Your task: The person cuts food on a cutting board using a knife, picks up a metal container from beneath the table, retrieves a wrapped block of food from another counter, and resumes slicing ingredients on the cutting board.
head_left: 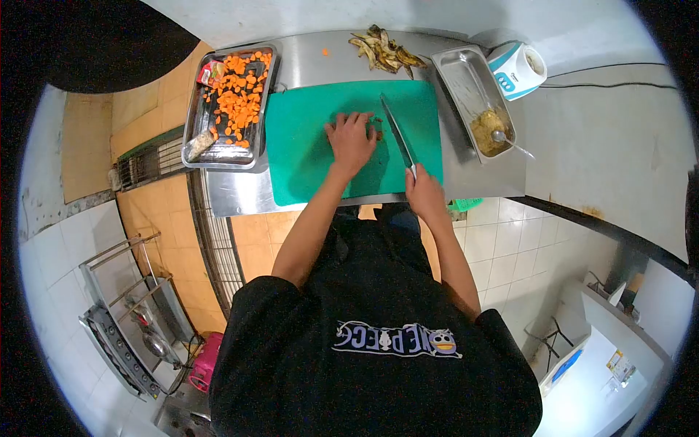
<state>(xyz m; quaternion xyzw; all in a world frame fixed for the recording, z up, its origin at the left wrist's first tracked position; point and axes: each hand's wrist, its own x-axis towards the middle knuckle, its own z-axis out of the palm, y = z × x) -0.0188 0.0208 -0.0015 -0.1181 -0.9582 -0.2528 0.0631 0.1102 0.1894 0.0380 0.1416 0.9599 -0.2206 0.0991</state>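
I have the right hand point(424, 191) closed around a long steel knife point(397, 130) by its handle. The left hand point(353, 142), palm down, fingers spread, lies beside small reddish-brown pieces point(379, 136) on the rectangular green cutting board point(306, 109); whether it pins any, I cannot tell. Presumed step: chopping. Next stroke calls for keeping the left hand clear.

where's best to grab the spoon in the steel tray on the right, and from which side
Take the spoon by its handle, near the free end, probably from the near right. Its bowl sits in yellowish food while the handle slants out over the steel tray's near right edge. The right hand is closer, but holds the knife.
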